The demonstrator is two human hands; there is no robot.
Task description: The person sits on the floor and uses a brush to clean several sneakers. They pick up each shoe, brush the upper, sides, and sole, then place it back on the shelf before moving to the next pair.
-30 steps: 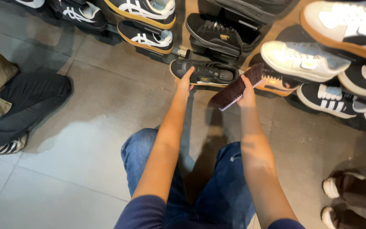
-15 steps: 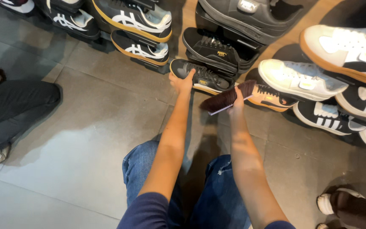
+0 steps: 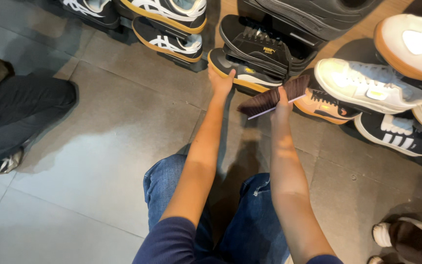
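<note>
Grey floor tiles fill the head view, with shoes ranked along the edge from ten o'clock round to three o'clock. We count about ten shoes there, some cut off by the frame: black ones with white stripes and tan soles at eleven and twelve, black ones at one, white and cream ones at two and three.

Our left hand rests its fingers on the heel of a black shoe with a tan sole at twelve o'clock; we cannot tell whether they curl round it. Our right hand is closed round the handle of one dark-bristled brush, whose bristles lie just beside that shoe and against an orange-toned shoe at one o'clock.

Another person's dark trouser leg lies at nine o'clock, and two more feet in brown shoes sit at four o'clock. Between them the tiles at seven and eight o'clock lie open; our blue jeans crouch at six.
</note>
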